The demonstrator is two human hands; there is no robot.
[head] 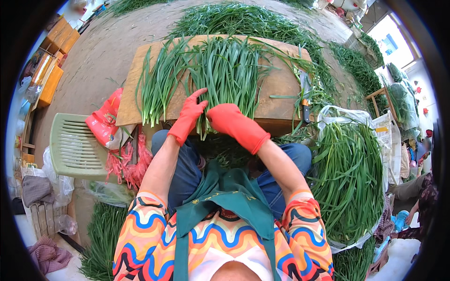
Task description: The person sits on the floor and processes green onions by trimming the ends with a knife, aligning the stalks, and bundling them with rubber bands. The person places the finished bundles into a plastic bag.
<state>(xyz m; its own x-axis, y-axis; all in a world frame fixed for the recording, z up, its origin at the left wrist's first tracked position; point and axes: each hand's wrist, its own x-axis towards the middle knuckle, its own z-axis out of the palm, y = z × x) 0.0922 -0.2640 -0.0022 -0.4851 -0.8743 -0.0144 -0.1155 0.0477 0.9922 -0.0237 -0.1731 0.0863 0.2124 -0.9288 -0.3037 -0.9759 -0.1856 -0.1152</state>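
A broad bunch of garlic chives lies on a low wooden table, stem ends towards me. My left hand, in a red rubber glove, rests at the bunch's left side with index finger and thumb apart. Over the stem ends at the table's front edge, my right hand, gloved alike, is curled around some stems; its fingertips are partly hidden. To the left lies a looser bunch of chives. A knife with a black handle lies at the table's right side among loose leaves.
A large plastic bag of chives stands at my right. On my left are a green plastic chair, a red printed bag and red plastic strips. Beyond the table, a chive heap covers the floor. Another person's arm shows far right.
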